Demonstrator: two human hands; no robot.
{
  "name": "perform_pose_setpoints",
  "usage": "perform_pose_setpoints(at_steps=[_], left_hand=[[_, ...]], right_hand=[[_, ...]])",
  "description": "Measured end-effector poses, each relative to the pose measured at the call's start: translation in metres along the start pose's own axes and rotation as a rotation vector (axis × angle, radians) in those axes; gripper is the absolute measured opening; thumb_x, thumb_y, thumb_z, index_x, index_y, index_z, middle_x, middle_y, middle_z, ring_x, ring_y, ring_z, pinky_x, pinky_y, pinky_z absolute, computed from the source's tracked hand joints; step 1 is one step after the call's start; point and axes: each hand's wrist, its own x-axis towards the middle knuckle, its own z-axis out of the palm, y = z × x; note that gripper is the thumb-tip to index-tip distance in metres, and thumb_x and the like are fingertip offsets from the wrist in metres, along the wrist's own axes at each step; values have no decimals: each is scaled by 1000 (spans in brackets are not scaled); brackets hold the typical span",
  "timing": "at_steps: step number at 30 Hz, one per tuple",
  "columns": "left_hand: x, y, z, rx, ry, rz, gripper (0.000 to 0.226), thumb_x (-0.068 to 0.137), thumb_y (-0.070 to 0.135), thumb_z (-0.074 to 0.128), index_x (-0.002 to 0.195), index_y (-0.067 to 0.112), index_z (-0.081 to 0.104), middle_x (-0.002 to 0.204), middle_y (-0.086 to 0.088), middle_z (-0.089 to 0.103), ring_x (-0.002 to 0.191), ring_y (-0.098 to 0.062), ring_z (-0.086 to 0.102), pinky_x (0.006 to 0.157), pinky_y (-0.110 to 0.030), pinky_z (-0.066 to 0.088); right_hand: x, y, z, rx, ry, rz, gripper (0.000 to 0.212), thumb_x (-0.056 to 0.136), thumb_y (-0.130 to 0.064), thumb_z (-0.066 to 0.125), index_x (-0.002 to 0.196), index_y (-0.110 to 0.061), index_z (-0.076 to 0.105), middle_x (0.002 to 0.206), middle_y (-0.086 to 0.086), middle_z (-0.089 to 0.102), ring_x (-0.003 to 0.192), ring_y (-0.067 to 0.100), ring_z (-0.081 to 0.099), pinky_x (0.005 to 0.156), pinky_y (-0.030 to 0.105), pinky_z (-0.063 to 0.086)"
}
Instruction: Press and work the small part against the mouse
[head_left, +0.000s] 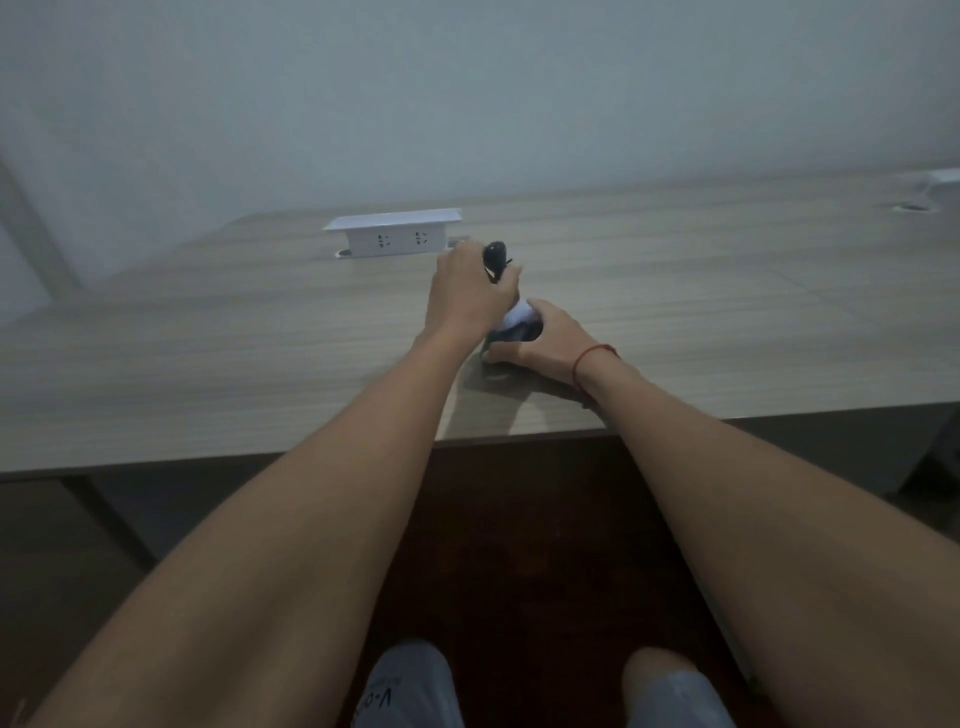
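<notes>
My left hand (470, 296) is curled round a small black object (496, 255) whose rounded top sticks up above the fingers. Just below and to the right, my right hand (540, 345) rests on the wooden table (208, 353) and grips a white and dark object (517, 319), mostly hidden between the two hands. The two objects seem to join, but I cannot tell how. A red string (592, 361) circles my right wrist.
A white pop-up socket box (395, 234) stands raised on the table behind my hands. A cable hole (915, 207) and a white thing (943, 179) sit at the far right. The table's front edge (260, 454) runs below my forearms; my knees show at the bottom.
</notes>
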Motion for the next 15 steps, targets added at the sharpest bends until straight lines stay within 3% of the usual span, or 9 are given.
perform_pose_setpoints(at_steps=[3, 4, 6, 9, 10, 13, 15], left_hand=[[-5, -8, 1, 8, 11, -69, 26, 84, 32, 65, 85, 6, 67, 87, -11, 69, 80, -26, 64, 65, -28, 43], [-6, -10, -2, 30, 29, -83, 24, 86, 30, 64, 87, 6, 67, 88, -10, 68, 81, -25, 63, 66, -28, 41], [-6, -10, -9, 29, 65, -33, 22, 88, 29, 64, 88, 6, 66, 82, -6, 62, 76, -21, 56, 66, -27, 38], [-6, -7, -9, -60, 42, 94, 27, 86, 32, 67, 83, 5, 65, 75, -5, 62, 68, -19, 54, 63, -26, 39], [-8, -9, -6, -61, 16, 82, 26, 85, 31, 68, 84, 5, 65, 77, -6, 64, 70, -19, 56, 64, -27, 42], [-7, -16, -2, 21, 17, -37, 25, 86, 30, 66, 94, 6, 65, 91, -8, 66, 84, -24, 62, 73, -32, 49], [-6, -10, -3, 44, 24, 9, 26, 87, 30, 64, 94, 5, 64, 87, -7, 62, 80, -22, 56, 69, -30, 42]], right_hand=[[-1, -2, 1, -56, 11, 67, 103, 59, -52, 80, 144, -18, 32, 138, 1, 47, 119, 23, 48, 98, 43, 44], [1, 0, 3, -73, 13, 70, 111, 58, -55, 79, 148, -18, 25, 144, 4, 41, 123, 25, 45, 100, 45, 43], [0, 0, 3, -76, 13, 72, 108, 58, -55, 78, 147, -19, 27, 144, 4, 41, 123, 26, 46, 100, 47, 44], [-2, -6, 0, -30, -12, 42, 67, 63, -46, 80, 121, -27, 52, 127, 3, 56, 111, 24, 54, 92, 42, 50], [-1, -4, 0, -29, -8, 30, 67, 64, -45, 80, 122, -26, 53, 129, 4, 55, 113, 25, 54, 92, 41, 50], [1, -1, 4, -76, 12, 64, 109, 60, -53, 79, 148, -17, 25, 146, 6, 39, 127, 28, 43, 101, 47, 43], [1, 0, 5, -51, 26, 59, 99, 61, -50, 80, 144, -21, 33, 141, 4, 45, 124, 27, 46, 100, 46, 44]])
